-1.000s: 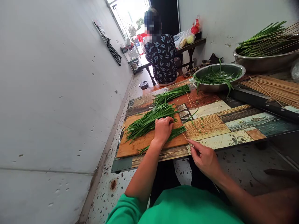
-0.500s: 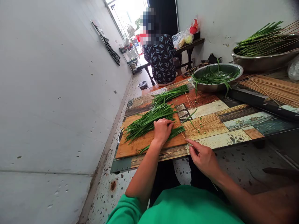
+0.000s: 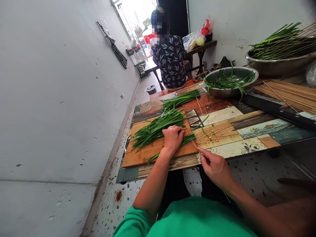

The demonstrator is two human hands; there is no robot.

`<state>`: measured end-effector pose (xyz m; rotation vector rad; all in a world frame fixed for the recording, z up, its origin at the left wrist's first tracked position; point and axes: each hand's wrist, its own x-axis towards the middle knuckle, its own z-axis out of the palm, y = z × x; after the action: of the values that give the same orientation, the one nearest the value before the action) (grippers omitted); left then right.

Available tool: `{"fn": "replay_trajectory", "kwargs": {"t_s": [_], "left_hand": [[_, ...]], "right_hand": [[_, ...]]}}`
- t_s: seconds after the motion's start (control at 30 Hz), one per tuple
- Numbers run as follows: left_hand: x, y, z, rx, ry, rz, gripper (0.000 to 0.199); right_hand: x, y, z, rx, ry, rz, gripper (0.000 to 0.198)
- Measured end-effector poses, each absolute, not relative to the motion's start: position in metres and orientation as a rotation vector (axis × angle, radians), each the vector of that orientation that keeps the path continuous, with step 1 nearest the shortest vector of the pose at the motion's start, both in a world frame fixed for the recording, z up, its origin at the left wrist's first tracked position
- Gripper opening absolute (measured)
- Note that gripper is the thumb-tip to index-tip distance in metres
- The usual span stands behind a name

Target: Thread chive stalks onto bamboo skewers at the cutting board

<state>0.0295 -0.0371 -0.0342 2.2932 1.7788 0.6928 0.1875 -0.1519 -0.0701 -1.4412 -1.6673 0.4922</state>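
Note:
My right hand [image 3: 214, 165] pinches a thin wooden skewer [image 3: 194, 143], which slants up and left over the cutting board's right side; its other end shows below my wrist. My left hand [image 3: 173, 138] is closed, its fingers curled over a small bunch of garlic chives [image 3: 188, 139]. Just how the fingertips grip is hidden under the hand. The skewer's tip lies close to my left fingers, across the cut ends of this bunch. A larger pile of garlic chives [image 3: 154, 126] rests beyond my left hand on the wooden cutting board [image 3: 138, 156].
More chives [image 3: 181, 99] lie behind the board, beside loose skewers [image 3: 200, 106]. To the right are a metal bowl of greens [image 3: 221, 92], a large knife [image 3: 278, 110], a heap of skewers [image 3: 293, 93] and a basin of skewered greens [image 3: 276, 67]. A person [image 3: 170, 62] sits ahead.
Both hands keep nearly the same place and grip. The view has shifted very slightly.

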Motion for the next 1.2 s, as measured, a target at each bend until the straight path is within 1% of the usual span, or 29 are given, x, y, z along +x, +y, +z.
{"fn": "replay_trajectory", "kwargs": {"t_s": [0.2,0.4,0.53,0.63,0.8,0.97,1.2], "left_hand": [[0.028,-0.037,-0.031,2.299,1.726,0.657,0.015],[0.018,-0.046,-0.014,2.408,1.420,0.483,0.030],[0.013,-0.047,-0.012,2.389,1.528,0.540,0.039],[0.010,-0.048,-0.009,2.340,1.750,0.571,0.035],[0.007,-0.047,-0.008,2.321,1.944,0.415,0.024],[0.014,-0.034,-0.017,2.338,1.939,0.397,0.021],[0.023,-0.030,-0.014,2.393,1.939,0.360,0.015]], "right_hand": [[0.187,-0.149,-0.071,-1.454,-1.687,0.481,0.036],[0.183,-0.147,-0.076,-1.439,-1.720,0.405,0.037],[0.185,-0.142,-0.084,-1.384,-1.773,0.294,0.039],[0.186,-0.142,-0.084,-1.396,-1.811,0.287,0.038],[0.185,-0.150,-0.076,-1.476,-1.797,0.325,0.036],[0.186,-0.150,-0.072,-1.509,-1.767,0.471,0.037],[0.189,-0.150,-0.067,-1.502,-1.735,0.510,0.035]]}}
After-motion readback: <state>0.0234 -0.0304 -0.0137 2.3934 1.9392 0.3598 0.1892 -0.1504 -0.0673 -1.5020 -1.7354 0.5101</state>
